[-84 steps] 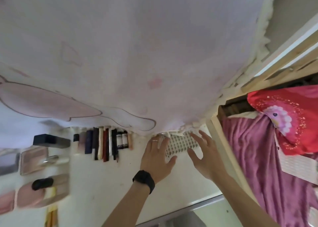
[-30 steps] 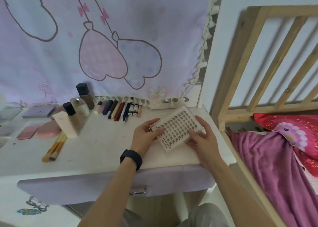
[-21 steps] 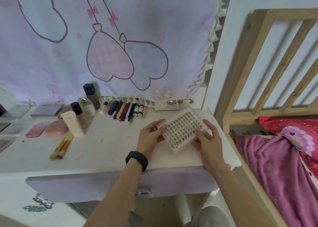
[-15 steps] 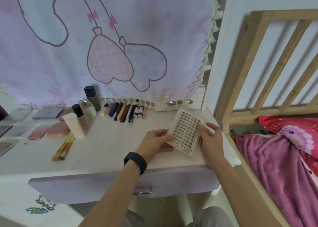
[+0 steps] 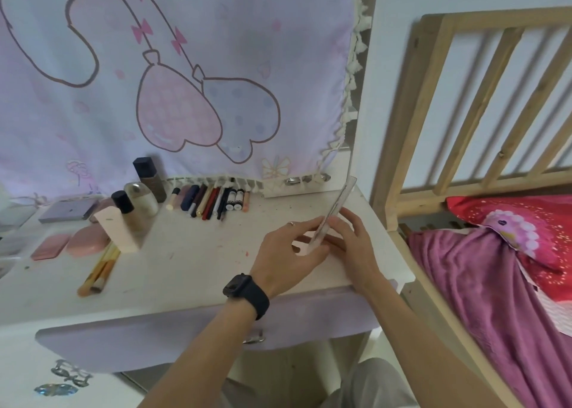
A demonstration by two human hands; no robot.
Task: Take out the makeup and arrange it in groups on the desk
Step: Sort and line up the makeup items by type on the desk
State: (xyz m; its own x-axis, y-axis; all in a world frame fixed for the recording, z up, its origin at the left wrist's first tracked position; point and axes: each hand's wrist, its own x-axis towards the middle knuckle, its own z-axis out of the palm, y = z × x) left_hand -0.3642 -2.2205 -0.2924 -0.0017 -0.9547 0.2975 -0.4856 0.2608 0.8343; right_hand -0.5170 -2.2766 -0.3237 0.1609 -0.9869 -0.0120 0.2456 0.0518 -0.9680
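Note:
Both hands hold a flat white lash tray (image 5: 337, 209) on its edge over the right part of the desk (image 5: 192, 262), so I see only its thin side. My left hand (image 5: 288, 256), with a black watch on the wrist, grips its near end. My right hand (image 5: 353, 240) presses against its right face. A row of lipsticks and pencils (image 5: 210, 200) lies at the back. Bottles (image 5: 142, 191) stand to the left, with pink compacts (image 5: 71, 243) and brushes (image 5: 99, 268) near them.
A pink curtain (image 5: 173, 76) hangs behind the desk. A white drawer front with a metal handle (image 5: 306, 180) sits at the back right. A wooden bed rail (image 5: 483, 104) and purple bedding (image 5: 483, 283) lie just right of the desk. A lilac drawer (image 5: 185, 330) runs under the desk front.
I pulled the lash tray out from under the curtain with both hands and have turned it from flat, face up, to standing on its edge.

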